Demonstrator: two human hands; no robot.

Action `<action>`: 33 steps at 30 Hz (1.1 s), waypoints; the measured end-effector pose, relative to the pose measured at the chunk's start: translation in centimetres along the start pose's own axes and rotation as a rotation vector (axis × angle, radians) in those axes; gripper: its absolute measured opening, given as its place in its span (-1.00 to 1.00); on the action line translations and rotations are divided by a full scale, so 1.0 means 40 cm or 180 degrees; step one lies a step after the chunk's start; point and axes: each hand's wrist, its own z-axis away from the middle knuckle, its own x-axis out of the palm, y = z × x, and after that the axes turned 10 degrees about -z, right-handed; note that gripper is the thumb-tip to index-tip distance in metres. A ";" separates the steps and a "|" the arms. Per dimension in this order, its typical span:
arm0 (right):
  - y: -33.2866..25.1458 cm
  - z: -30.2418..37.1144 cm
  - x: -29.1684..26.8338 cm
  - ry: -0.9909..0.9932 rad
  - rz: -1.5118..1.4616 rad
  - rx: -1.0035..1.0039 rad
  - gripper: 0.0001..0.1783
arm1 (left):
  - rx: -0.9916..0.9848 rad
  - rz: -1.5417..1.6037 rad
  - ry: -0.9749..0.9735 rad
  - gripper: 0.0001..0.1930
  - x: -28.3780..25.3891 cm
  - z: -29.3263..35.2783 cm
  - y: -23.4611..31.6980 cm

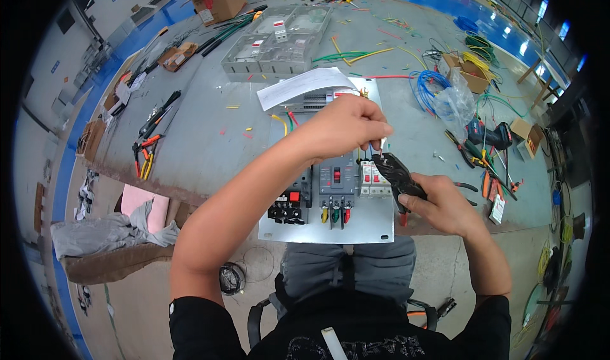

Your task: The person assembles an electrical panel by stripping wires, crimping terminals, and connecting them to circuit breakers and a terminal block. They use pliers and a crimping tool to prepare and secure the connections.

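We had our left hand (pixel 340 126) reached across a metal plate (pixel 375 230) that lay on the bench (pixel 203 144), its fingers pinched shut on a thin wire (pixel 377 147) held just above the breakers. Our right hand (pixel 438 202) was closed around the handles of a black crimper (pixel 397 172), whose jaws pointed up toward the wire's end; we could not tell whether they touched it. The plate carried a black contactor (pixel 289 204), a grey breaker (pixel 337 182) and 2 small white breakers (pixel 372 179), side by side. A sheet of paper (pixel 305 87) lay just beyond our left hand, and a clear plastic box (pixel 273 42) sat farther back. Blue wire coils (pixel 429 87) and a plastic bag (pixel 454 102) were to the right, near a drill (pixel 489 133). Pliers (pixel 146 156) lay well to the left.
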 end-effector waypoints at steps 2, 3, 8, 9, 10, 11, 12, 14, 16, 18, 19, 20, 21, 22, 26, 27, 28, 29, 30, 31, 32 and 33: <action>0.004 0.010 -0.011 0.0045 -0.0113 0.0076 -0.76 | -0.0069 -0.0047 -0.0066 -0.77 -0.015 0.011 0.012; 0.012 0.013 -0.016 0.0054 -0.0205 0.0138 -0.78 | -0.0001 0.0114 0.0034 -0.76 -0.011 0.012 0.010; 0.045 0.047 -0.057 -0.0430 -0.1769 0.0335 -0.75 | 0.0188 0.1490 0.0422 -0.73 0.068 0.043 -0.002; 0.052 0.058 -0.066 -0.0664 -0.2089 0.0367 -0.70 | 0.0214 0.1948 0.0494 -0.73 0.101 0.046 -0.005; 0.055 0.063 -0.065 -0.0867 -0.2443 0.0264 -0.66 | 0.0461 0.2180 0.0335 -0.72 0.130 0.054 -0.003; 0.057 0.071 -0.058 -0.1062 -0.2797 0.0158 -0.61 | 0.0569 0.2539 0.0250 -0.74 0.167 0.056 0.009; 0.075 0.065 -0.042 -0.1363 -0.3134 0.0051 -0.51 | 0.0527 0.2778 0.0264 -0.77 0.197 0.066 0.040; 0.088 0.066 0.008 -0.1541 -0.3591 0.0074 -0.48 | 0.0467 0.3212 0.0381 -0.80 0.250 0.079 0.080; 0.132 0.078 0.070 -0.1359 -0.3958 0.0024 -0.48 | 0.0374 0.3352 0.0776 -0.82 0.299 0.078 0.102; 0.152 0.081 0.114 -0.1216 -0.4214 0.0029 -0.41 | 0.0425 0.3534 0.0969 -0.81 0.315 0.076 0.094; 0.153 0.083 0.124 -0.1201 -0.4257 0.0026 -0.34 | 0.0453 0.3629 0.1058 -0.80 0.320 0.074 0.091; 0.135 0.087 0.132 -0.0722 -0.3639 0.0121 -0.23 | 0.0278 0.3607 0.1239 -0.79 0.323 0.072 0.100; 0.096 0.099 0.142 -0.0255 -0.3016 0.0201 -0.12 | 0.0393 0.3536 0.1367 -0.79 0.321 0.073 0.099; 0.075 0.103 0.151 0.0087 -0.2464 0.0018 -0.03 | 0.0508 0.3464 0.1489 -0.79 0.319 0.074 0.098; 0.024 0.114 0.174 0.0930 -0.0814 -0.0623 0.28 | 0.0734 0.3025 0.1571 -0.81 0.319 0.072 0.115; 0.017 0.115 0.171 0.0917 -0.0763 -0.0486 0.21 | 0.0750 0.2912 0.1554 -0.81 0.325 0.071 0.117; 0.010 0.114 0.165 0.0900 -0.0713 -0.0349 0.15 | 0.0841 0.2876 0.1529 -0.81 0.326 0.069 0.102; 0.005 0.113 0.160 0.0897 -0.0663 -0.0229 0.08 | 0.0690 0.2796 0.1419 -0.81 0.319 0.070 0.101; 0.022 0.117 0.153 0.0608 -0.1159 -0.0043 -0.03 | 0.0538 0.2711 0.1314 -0.81 0.309 0.072 0.100; 0.054 0.125 0.141 0.0308 -0.1653 0.0137 -0.13 | 0.0386 0.2625 0.1213 -0.81 0.299 0.074 0.101; 0.063 0.128 0.142 0.0035 -0.2096 0.0280 -0.24 | 0.0305 0.2717 0.1211 -0.79 0.286 0.072 0.108; 0.067 0.131 0.142 -0.0219 -0.2514 0.0458 -0.34 | 0.0315 0.2408 0.1136 -0.79 0.265 0.071 0.092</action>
